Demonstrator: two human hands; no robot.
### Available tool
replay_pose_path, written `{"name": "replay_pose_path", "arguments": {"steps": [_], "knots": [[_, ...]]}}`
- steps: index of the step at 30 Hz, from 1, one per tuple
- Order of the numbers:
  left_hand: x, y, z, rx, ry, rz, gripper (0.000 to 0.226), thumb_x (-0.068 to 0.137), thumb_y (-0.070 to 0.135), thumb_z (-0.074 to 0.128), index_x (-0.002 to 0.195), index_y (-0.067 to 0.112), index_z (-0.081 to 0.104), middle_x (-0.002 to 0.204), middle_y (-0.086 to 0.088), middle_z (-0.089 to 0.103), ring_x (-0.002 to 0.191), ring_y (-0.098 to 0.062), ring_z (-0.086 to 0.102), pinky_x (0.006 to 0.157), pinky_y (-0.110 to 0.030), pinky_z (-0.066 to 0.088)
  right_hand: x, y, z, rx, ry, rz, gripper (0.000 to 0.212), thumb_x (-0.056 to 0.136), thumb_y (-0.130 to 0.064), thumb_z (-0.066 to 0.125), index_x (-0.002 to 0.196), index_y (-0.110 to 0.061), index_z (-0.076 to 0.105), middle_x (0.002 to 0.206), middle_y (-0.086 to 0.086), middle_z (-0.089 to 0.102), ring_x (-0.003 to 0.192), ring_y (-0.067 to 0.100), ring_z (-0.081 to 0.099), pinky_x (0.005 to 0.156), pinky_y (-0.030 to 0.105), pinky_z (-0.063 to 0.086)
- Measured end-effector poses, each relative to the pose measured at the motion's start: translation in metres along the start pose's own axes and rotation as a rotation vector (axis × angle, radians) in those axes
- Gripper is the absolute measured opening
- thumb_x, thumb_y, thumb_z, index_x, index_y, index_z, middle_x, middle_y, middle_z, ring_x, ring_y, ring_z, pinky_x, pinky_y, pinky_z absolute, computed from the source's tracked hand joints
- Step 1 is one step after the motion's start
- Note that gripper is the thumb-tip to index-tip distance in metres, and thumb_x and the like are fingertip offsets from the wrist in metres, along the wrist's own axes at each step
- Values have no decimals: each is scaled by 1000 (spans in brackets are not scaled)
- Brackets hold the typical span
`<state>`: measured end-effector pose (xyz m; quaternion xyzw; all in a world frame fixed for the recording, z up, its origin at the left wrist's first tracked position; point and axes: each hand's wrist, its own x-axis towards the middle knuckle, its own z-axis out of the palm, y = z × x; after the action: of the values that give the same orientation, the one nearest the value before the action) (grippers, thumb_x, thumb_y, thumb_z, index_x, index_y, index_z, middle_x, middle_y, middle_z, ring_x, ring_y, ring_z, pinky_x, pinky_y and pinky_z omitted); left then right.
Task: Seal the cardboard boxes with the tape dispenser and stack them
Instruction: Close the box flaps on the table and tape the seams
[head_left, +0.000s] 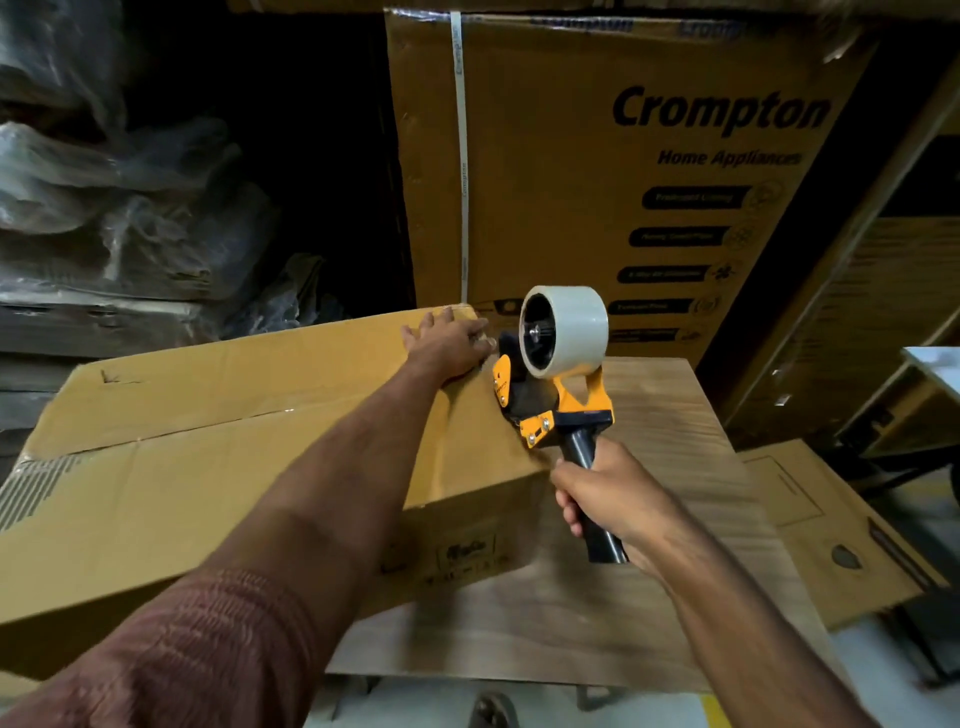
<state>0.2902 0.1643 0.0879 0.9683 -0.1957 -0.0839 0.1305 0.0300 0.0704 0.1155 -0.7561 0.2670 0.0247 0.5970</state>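
A long brown cardboard box lies on a wooden table, its top flaps closed along a middle seam. My left hand presses flat on the box's far right top corner, fingers spread. My right hand grips the black handle of a yellow and black tape dispenser that carries a white tape roll. The dispenser's front end sits against the box's right edge, just right of my left hand.
A tall printed Crompton carton stands right behind the table. Plastic-wrapped bundles are piled at the back left. A flattened carton lies low on the right beside a cart frame.
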Motion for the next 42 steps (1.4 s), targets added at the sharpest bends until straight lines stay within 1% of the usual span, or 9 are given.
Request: {"name": "replay_pose_path", "arguments": {"steps": [6,8,10,12,14,18,23,33,42], "knots": [[-17,11,0,-82,-15,54,41,101,45,44,141,47,47,164,-11,15,151,-36,6,116,-63,-4,-42,27,-12,-8,18,-9,5,92,-3,48,91,-6,53,60,6,54,45,13,48,43,25,41],[-28,10,-1,-153,-103,191,31,100,29,46,113,49,65,157,-10,30,149,-35,16,116,-66,-1,-38,26,-13,-2,20,-6,5,92,-4,49,89,-7,53,59,5,54,44,13,48,43,25,41],[-43,5,3,-123,-176,313,30,100,22,44,97,46,62,161,-6,25,151,-33,12,117,-66,0,-36,24,-15,-7,15,-5,6,92,-4,50,87,-7,52,59,5,54,44,13,48,43,25,41],[-62,-3,10,-58,-180,394,35,101,25,41,130,37,55,166,-2,13,152,-31,4,120,-62,-1,-36,24,-15,-17,11,-11,9,92,-4,50,84,-8,52,59,5,54,43,13,47,43,25,41],[-87,-8,12,34,-222,447,63,97,41,39,156,28,24,167,-2,0,152,-29,-5,121,-57,-6,-38,24,-14,-27,17,-17,10,91,-3,50,83,-8,51,59,6,53,43,13,47,42,24,40],[-136,-4,17,244,-254,441,111,75,83,37,159,22,-2,164,-7,-19,150,-28,-18,120,-54,-12,-44,21,-11,-34,37,-18,10,90,-2,49,82,-8,52,59,5,53,43,12,47,41,24,41],[-148,1,34,278,-23,441,90,87,72,49,158,28,15,167,-4,-3,153,-27,-3,122,-52,-4,-63,23,-11,-65,59,-32,8,90,-4,49,84,-9,51,62,6,54,46,12,48,43,24,41],[-136,1,28,241,-30,398,83,89,70,48,157,37,14,167,-1,4,153,-26,2,122,-55,1,-103,70,-16,-97,69,-18,6,93,-7,51,88,-10,52,64,7,52,48,13,47,43,26,39],[-128,2,20,254,-150,383,97,87,70,53,158,34,-4,166,-2,-11,152,-28,-10,120,-57,-8,-75,109,-7,-115,90,64,11,92,-10,53,100,-2,55,64,8,54,46,14,48,43,26,41]]}}
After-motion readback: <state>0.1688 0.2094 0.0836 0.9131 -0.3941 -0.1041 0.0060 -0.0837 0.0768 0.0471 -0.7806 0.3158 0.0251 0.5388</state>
